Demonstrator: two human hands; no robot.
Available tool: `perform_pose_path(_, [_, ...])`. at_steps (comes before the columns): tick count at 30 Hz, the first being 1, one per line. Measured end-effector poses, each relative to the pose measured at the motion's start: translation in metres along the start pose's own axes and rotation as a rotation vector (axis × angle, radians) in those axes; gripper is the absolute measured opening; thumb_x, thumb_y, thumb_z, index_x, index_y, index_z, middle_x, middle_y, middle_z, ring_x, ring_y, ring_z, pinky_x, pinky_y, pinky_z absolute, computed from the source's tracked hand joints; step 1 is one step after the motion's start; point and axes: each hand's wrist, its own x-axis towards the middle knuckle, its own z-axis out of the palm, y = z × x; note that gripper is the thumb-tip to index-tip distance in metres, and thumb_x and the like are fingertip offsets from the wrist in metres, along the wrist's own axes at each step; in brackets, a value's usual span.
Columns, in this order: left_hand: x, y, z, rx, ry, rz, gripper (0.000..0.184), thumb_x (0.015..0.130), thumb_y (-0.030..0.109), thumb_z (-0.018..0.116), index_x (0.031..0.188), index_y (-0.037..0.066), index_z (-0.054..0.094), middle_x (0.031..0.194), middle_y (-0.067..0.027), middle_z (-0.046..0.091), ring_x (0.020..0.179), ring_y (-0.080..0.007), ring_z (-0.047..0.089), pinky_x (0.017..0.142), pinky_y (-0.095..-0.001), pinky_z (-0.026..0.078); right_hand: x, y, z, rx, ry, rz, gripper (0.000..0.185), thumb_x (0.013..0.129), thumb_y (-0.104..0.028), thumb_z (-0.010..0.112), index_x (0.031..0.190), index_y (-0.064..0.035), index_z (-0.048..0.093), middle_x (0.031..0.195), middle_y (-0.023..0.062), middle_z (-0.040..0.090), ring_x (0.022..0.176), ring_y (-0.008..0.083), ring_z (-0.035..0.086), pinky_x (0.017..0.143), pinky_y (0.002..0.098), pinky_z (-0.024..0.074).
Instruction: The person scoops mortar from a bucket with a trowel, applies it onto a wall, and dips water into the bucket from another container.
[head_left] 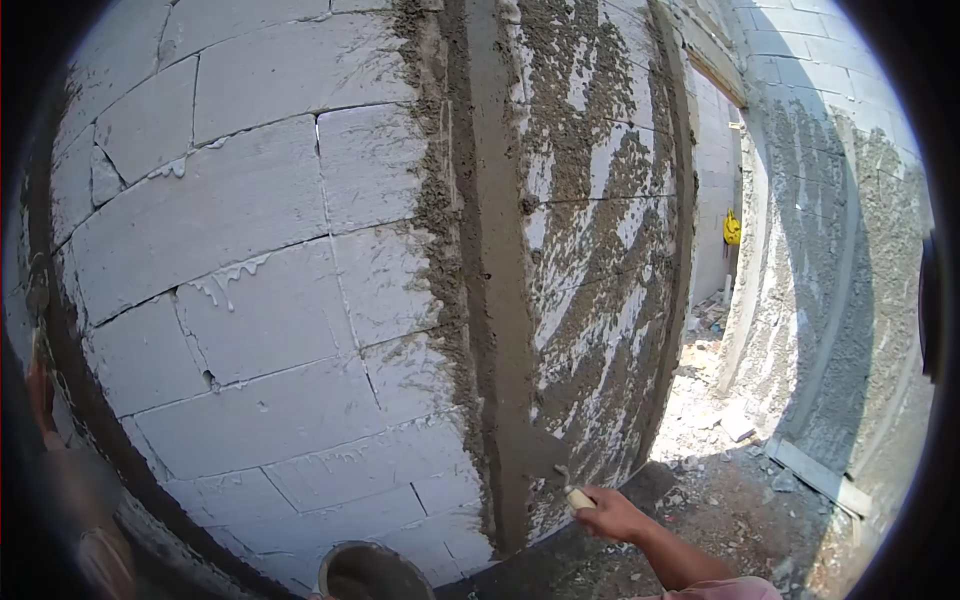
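Note:
My right hand (612, 515) is closed around the pale handle of a trowel (577, 497), low on the wall. The trowel's grey blade lies against or very close to a smooth vertical mortar strip (500, 230); its outline blends with the wet mortar. Just right of the strip, the block wall carries rough smears of mortar (590, 300). A bucket (322, 575) with grey mix in it stands at the bottom edge, left of my right hand. My left hand does not show.
Bare white blocks (240, 190) fill the wall's left part. At the far left edge, a co-worker's arm (42, 390) is raised near another mortar strip. A doorway opens on the right, with rubble (710, 430), a board (820, 478) and a yellow object (732, 228) beyond.

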Motion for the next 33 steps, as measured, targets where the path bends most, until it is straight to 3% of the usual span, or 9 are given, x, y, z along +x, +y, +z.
perform_pose_path(1, [0.014, -0.025, 0.006, -0.037, -0.011, -0.062, 0.016, 0.078, 0.011, 0.059, 0.071, 0.000, 0.069, 0.070, -0.0121, 0.064, 0.065, -0.0267, 0.056, 0.064, -0.0460, 0.045, 0.001, 0.050, 0.042, -0.089, -0.075, 0.019, 0.053, 0.088, -0.026, 0.065, 0.137, -0.0073, 0.055, 0.087, 0.0148, 0.067, 0.071, 0.0211, 0.065, 0.065, 0.0374, 0.0504])
perform_pose_path(2, [0.031, -0.056, 0.024, -0.242, 0.006, -0.063, 0.023, 0.061, 0.001, 0.056, 0.061, 0.008, 0.034, 0.059, 0.0020, 0.036, 0.054, -0.0125, 0.037, 0.052, -0.0315, 0.032, -0.011, 0.091, 0.079, -0.172, -0.170, 0.062, 0.052, 0.088, -0.027, 0.065, 0.135, -0.0069, 0.056, 0.089, 0.0149, 0.068, 0.071, 0.0204, 0.065, 0.066, 0.0380, 0.0511])
perform_pose_path(6, [0.014, 0.015, 0.023, -0.175, -0.297, 0.028, 0.025, 0.067, 0.002, 0.059, 0.060, 0.005, 0.036, 0.058, 0.0038, 0.036, 0.056, -0.0088, 0.033, 0.052, -0.0314, 0.028, -0.036, 0.041, 0.141, -0.553, -0.218, -0.156, 0.042, 0.085, -0.022, 0.066, 0.122, -0.0045, 0.057, 0.102, 0.0284, 0.068, 0.096, 0.0500, 0.064, 0.085, 0.0534, 0.0504])
perform_pose_path(16, [0.006, 0.075, 0.064, -0.376, -0.574, 0.234, 0.025, 0.068, 0.007, 0.061, 0.058, 0.005, 0.038, 0.058, 0.0056, 0.035, 0.058, -0.0071, 0.030, 0.051, -0.0299, 0.026, -0.008, 0.028, 0.242, -1.342, -0.319, -0.642, 0.032, 0.093, -0.009, 0.052, 0.121, 0.0061, 0.057, 0.108, 0.0226, 0.068, 0.093, 0.0394, 0.072, 0.078, 0.0459, 0.0597])
perform_pose_path(22, [-0.052, 0.096, 0.099, -0.048, -0.508, 0.374, 0.023, 0.067, 0.009, 0.061, 0.062, -0.001, 0.041, 0.055, -0.0068, 0.034, 0.055, -0.0093, 0.033, 0.048, -0.0330, 0.027, 0.032, 0.014, 0.156, -1.084, -0.135, -0.443, 0.028, 0.092, -0.007, 0.051, 0.116, 0.0059, 0.060, 0.108, 0.0245, 0.070, 0.098, 0.0399, 0.071, 0.080, 0.0458, 0.0592])
perform_pose_path(24, [-0.081, 0.111, 0.125, -0.021, -0.532, 0.516, 0.022, 0.067, 0.008, 0.062, 0.062, 0.000, 0.042, 0.056, -0.0012, 0.036, 0.056, -0.0084, 0.033, 0.048, -0.0316, 0.027, 0.054, 0.029, 0.134, -1.038, -0.137, -0.429, 0.028, 0.088, -0.008, 0.056, 0.109, 0.0087, 0.063, 0.102, 0.0269, 0.071, 0.100, 0.0375, 0.071, 0.081, 0.0453, 0.0586])
perform_pose_path(27, [-0.117, 0.140, 0.160, 0.009, -0.598, 0.722, 0.021, 0.067, 0.007, 0.064, 0.062, 0.000, 0.045, 0.056, 0.0014, 0.038, 0.056, -0.0081, 0.034, 0.047, -0.0313, 0.028, 0.093, 0.073, 0.106, -0.890, -0.431, -0.290, 0.031, 0.083, -0.012, 0.059, 0.106, 0.0093, 0.065, 0.097, 0.0280, 0.071, 0.097, 0.0394, 0.071, 0.080, 0.0465, 0.0580])
perform_pose_path(28, [-0.123, 0.147, 0.168, 0.011, -0.615, 0.703, 0.021, 0.066, 0.006, 0.065, 0.062, 0.000, 0.045, 0.056, 0.0014, 0.038, 0.056, -0.0081, 0.034, 0.047, -0.0312, 0.028, 0.092, 0.076, 0.086, -0.656, -0.463, -0.097, 0.030, 0.080, -0.015, 0.063, 0.102, 0.0046, 0.069, 0.081, 0.0207, 0.071, 0.076, 0.0329, 0.073, 0.064, 0.0450, 0.0582])
perform_pose_path(33, [-0.141, 0.186, 0.195, 0.107, -0.761, 0.604, 0.022, 0.065, 0.005, 0.066, 0.062, 0.001, 0.044, 0.058, 0.0024, 0.039, 0.058, -0.0067, 0.035, 0.050, -0.0290, 0.028, 0.112, 0.149, 0.055, 0.324, -0.970, 0.262, 0.028, 0.088, -0.014, 0.066, 0.115, -0.0053, 0.062, 0.073, 0.0045, 0.058, 0.052, 0.0114, 0.055, 0.040, 0.0301, 0.0452])
